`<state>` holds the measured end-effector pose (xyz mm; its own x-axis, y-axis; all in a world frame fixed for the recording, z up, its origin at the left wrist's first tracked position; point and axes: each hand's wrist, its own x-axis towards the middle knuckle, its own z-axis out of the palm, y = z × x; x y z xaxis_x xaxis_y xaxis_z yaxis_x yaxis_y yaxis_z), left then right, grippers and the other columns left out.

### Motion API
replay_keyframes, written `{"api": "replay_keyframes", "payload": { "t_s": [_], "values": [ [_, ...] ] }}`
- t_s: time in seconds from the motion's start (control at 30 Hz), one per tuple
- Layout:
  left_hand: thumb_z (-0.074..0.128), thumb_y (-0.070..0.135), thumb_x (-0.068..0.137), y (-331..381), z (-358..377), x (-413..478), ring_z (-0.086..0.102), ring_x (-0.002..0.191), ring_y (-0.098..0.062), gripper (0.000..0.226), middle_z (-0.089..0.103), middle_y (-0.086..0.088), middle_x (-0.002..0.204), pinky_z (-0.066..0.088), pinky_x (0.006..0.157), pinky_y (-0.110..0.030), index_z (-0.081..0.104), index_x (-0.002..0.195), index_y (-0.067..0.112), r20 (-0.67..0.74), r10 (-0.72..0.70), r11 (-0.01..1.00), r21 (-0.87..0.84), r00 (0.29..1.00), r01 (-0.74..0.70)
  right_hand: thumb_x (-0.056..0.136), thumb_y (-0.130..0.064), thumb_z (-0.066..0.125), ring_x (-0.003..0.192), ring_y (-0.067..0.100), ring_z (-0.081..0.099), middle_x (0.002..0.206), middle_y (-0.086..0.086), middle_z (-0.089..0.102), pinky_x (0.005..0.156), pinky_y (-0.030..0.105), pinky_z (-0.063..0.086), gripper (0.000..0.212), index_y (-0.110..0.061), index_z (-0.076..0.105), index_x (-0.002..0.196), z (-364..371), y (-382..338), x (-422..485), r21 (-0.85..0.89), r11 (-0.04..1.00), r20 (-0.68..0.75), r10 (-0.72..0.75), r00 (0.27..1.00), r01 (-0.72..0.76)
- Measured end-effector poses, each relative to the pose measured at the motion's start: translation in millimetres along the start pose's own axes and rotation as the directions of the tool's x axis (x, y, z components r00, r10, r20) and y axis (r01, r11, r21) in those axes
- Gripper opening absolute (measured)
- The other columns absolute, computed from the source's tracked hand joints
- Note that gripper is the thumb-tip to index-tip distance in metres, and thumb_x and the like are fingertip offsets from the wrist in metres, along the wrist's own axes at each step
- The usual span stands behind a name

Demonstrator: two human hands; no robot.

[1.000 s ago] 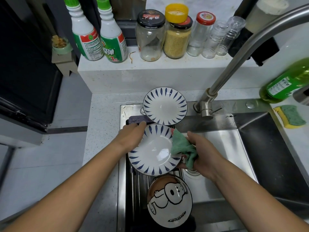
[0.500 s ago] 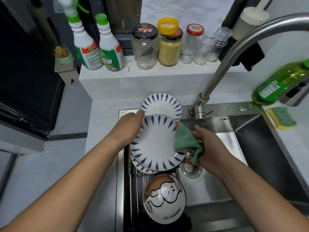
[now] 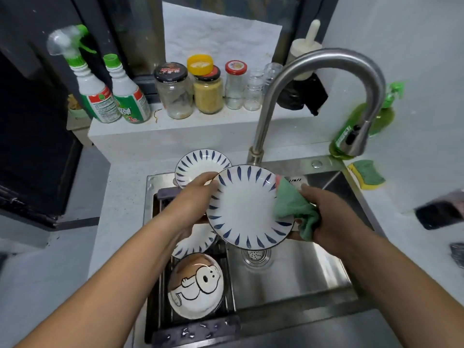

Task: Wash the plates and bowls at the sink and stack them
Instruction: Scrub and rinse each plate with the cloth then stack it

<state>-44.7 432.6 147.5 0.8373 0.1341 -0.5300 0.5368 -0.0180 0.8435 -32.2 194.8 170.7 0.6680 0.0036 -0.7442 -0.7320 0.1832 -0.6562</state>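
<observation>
My left hand (image 3: 194, 197) grips the left rim of a white plate with blue dashes (image 3: 244, 209), held tilted above the sink (image 3: 288, 280). My right hand (image 3: 329, 214) presses a green cloth (image 3: 292, 207) against the plate's right edge. A second matching plate (image 3: 195, 167) rests at the back corner of the sink. A third one (image 3: 193, 244) lies on the drain rack under my left wrist, mostly hidden. A bowl with a cartoon dog (image 3: 195, 285) sits upside down on the rack (image 3: 160, 272) nearer to me.
The curved steel faucet (image 3: 326, 61) arches over the basin, spout at the right. A ledge behind holds spray bottles (image 3: 100, 96) and jars (image 3: 208, 91). Green dish soap (image 3: 361, 124) and a yellow-green sponge (image 3: 366, 174) sit on the right counter.
I have lifted the plate up off the rack and moved it right, over the basin. The cloth stays on its right edge. A plate beneath it on the rack has come into view.
</observation>
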Motion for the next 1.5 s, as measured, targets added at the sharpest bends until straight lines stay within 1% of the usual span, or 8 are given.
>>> {"api": "replay_keyframes", "payload": {
  "t_s": [0.1,0.2,0.33,0.5,0.6,0.8,1.13,1.5],
  "values": [
    [0.047,0.032,0.109,0,30,-19,0.073,0.105,-0.017,0.025,0.077,0.008,0.112,0.058,0.092,-0.044,0.066,0.124,0.038,-0.016,0.103,0.994,-0.031,0.995,-0.103,0.099,-0.018,0.052,0.06,0.019,0.04,0.076,0.011,0.049,0.068,0.049,0.062,0.021,-0.001,0.061,0.108,-35,-9,-8,-0.054,0.997,0.02,-0.045,0.999,0.046],
    [0.046,0.029,0.109,6,63,-39,0.072,0.106,-0.009,0.024,0.077,0.017,0.108,0.056,0.091,-0.035,0.066,0.119,0.038,-0.082,0.205,0.974,-0.08,0.975,-0.211,0.102,-0.005,0.04,0.056,0.015,0.045,0.075,0.012,0.054,0.048,0.03,0.056,0.026,-0.004,0.063,0.116,-69,-19,-14,-0.168,0.975,0.067,-0.138,0.988,0.148],
    [0.043,0.023,0.11,23,103,-69,0.068,0.097,0.01,0.031,0.074,0.031,0.101,0.051,0.086,-0.018,0.067,0.109,0.042,-0.179,0.34,0.938,-0.012,0.923,-0.348,0.102,0.0,0.04,0.061,0.028,0.051,0.076,0.018,0.061,0.085,0.078,0.043,0.027,-0.007,0.066,0.106,-110,-36,-22,-0.269,0.902,0.066,-0.333,0.94,0.339],
    [0.043,0.029,0.11,53,132,-96,0.061,0.098,0.017,0.028,0.071,0.03,0.106,0.046,0.084,-0.012,0.066,0.114,0.044,-0.218,0.488,0.872,0.165,0.845,-0.461,0.101,-0.004,0.042,0.06,0.024,0.06,0.082,0.016,0.067,0.055,0.028,0.048,0.025,-0.011,0.065,0.111,-144,-64,-37,-0.352,0.786,0.068,-0.52,0.852,0.508],
    [0.045,0.033,0.109,72,142,-110,0.057,0.097,0.017,0.026,0.066,0.028,0.113,0.038,0.077,0.001,0.064,0.125,0.037,-0.222,0.579,0.8,0.344,0.785,-0.492,0.101,-0.005,0.044,0.063,0.016,0.061,0.089,0.01,0.067,0.043,0.018,0.045,0.025,-0.012,0.066,0.111,-152,-78,-49,-0.401,0.693,0.105,-0.615,0.782,0.599],
    [0.044,0.036,0.109,95,153,-126,0.062,0.096,-0.017,0.028,0.073,0.001,0.1,0.048,0.085,-0.034,0.069,0.114,0.025,-0.156,0.711,0.629,0.578,0.686,-0.52,0.099,-0.004,0.046,0.074,0.009,0.059,0.093,0.0,0.067,0.056,0.006,0.043,0.026,-0.016,0.067,0.109,-150,-91,-58,-0.488,0.503,0.168,-0.748,0.642,0.713],
    [0.033,0.046,0.101,113,154,-148,0.061,0.084,-0.026,0.042,0.068,0.001,0.081,0.051,0.077,-0.046,0.064,0.106,0.02,-0.096,0.808,0.455,0.727,0.581,-0.513,0.1,-0.006,0.048,0.081,0.012,0.06,0.099,0.002,0.07,0.061,0.006,0.04,0.026,-0.015,0.069,0.111,-138,-93,-71,-0.513,0.389,0.282,-0.765,0.579,0.765],
    [0.035,0.043,0.104,117,149,-147,0.057,0.077,-0.02,0.034,0.061,0.001,0.073,0.05,0.074,-0.044,0.06,0.097,0.021,-0.084,0.822,0.452,0.698,0.563,-0.556,0.1,-0.013,0.052,0.086,0.022,0.07,0.093,-0.004,0.074,0.08,0.044,0.059,0.023,-0.026,0.071,0.105,-127,-92,-72,-0.431,0.462,0.277,-0.749,0.602,0.775]
  ]
}}
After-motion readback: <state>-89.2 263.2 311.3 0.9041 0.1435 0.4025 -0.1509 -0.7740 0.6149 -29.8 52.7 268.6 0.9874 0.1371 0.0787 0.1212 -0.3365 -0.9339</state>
